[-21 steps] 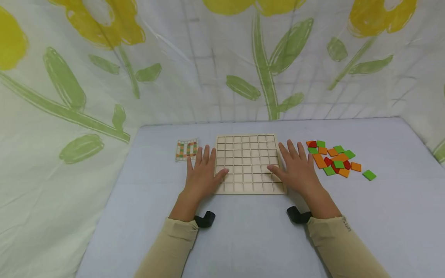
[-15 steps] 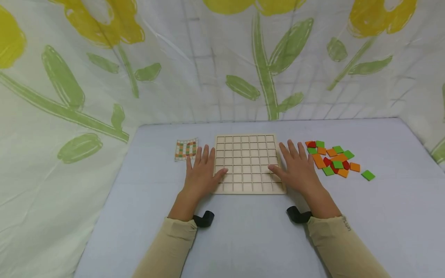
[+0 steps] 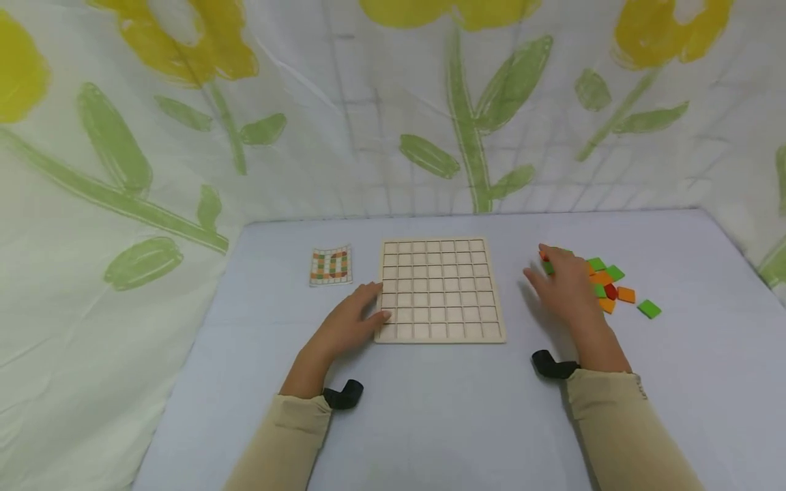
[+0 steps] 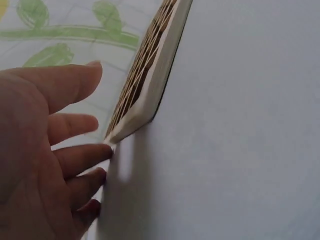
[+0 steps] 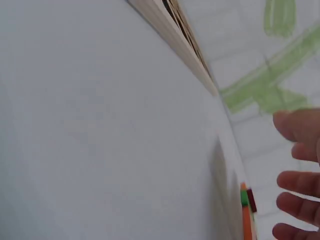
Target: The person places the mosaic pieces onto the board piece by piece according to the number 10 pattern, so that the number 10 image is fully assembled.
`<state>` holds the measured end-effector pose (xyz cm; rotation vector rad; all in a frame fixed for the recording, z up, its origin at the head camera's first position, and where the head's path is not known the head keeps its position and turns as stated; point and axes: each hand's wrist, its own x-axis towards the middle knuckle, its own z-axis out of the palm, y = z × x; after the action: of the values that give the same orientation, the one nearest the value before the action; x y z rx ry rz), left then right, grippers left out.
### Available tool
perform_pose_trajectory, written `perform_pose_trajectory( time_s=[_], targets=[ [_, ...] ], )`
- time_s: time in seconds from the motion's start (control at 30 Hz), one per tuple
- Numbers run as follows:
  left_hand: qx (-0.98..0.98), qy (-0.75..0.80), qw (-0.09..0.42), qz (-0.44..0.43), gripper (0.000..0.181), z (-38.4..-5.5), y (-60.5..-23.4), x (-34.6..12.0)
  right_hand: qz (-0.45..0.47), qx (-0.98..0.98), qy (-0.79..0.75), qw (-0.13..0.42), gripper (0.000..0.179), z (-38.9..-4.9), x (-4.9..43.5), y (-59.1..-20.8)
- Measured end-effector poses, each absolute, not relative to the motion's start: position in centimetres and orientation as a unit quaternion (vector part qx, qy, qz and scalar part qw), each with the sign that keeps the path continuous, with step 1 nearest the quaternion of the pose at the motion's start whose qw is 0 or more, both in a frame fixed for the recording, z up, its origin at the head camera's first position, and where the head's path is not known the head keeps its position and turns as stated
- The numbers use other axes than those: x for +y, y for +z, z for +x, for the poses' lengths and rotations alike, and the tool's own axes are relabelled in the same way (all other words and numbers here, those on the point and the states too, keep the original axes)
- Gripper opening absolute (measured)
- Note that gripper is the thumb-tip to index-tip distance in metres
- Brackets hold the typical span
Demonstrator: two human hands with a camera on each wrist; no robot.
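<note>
A pale wooden grid board point(image 3: 437, 293) lies flat on the table in the head view, all its visible squares bare. At its left edge is my left hand point(image 3: 346, 324), fingertips right by the rim and thumb over the lower left corner. The left wrist view has that hand's relaxed fingers point(image 4: 82, 155) beside the board's corner. My right hand point(image 3: 568, 290) hovers over a pile of flat coloured tiles point(image 3: 604, 276), covering the pile's left part. Its fingers and thumb are apart and hold nothing in the right wrist view, with several tiles point(image 5: 245, 207) just beyond them.
Left of the board lies a small card point(image 3: 330, 266) printed with a coloured grid pattern. One green tile point(image 3: 649, 309) sits apart at the pile's right. A flower-patterned cloth point(image 3: 393, 109) hangs behind the table point(image 3: 430, 409).
My right hand has moved off the board's right side, rightward to the tiles. My left hand has drawn back slightly toward the lower left and turned, uncovering more of the board's left edge.
</note>
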<state>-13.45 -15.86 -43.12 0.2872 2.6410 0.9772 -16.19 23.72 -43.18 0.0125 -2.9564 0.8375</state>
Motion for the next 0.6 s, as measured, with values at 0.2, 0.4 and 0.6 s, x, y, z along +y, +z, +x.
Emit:
perform_pose_trajectory(
  time_s=[0.2, 0.4, 0.6],
  targets=[
    [0.903, 0.385, 0.137, 0.133, 0.059, -14.3, -44.7, -16.1, -0.033, -0.966, 0.256, 0.006, 0.05, -17.5, 26.9, -42.8],
    [0.904, 0.384, 0.122, 0.14, 0.053, -14.5, -45.5, -16.3, -0.001, -0.971, 0.23, -0.068, 0.04, -19.4, 27.8, -42.7],
    [0.912, 0.377, 0.108, 0.118, 0.05, -14.0, -45.5, -16.6, -0.012, -0.966, 0.24, -0.097, 0.039, -20.5, 26.8, -42.0]
  ],
)
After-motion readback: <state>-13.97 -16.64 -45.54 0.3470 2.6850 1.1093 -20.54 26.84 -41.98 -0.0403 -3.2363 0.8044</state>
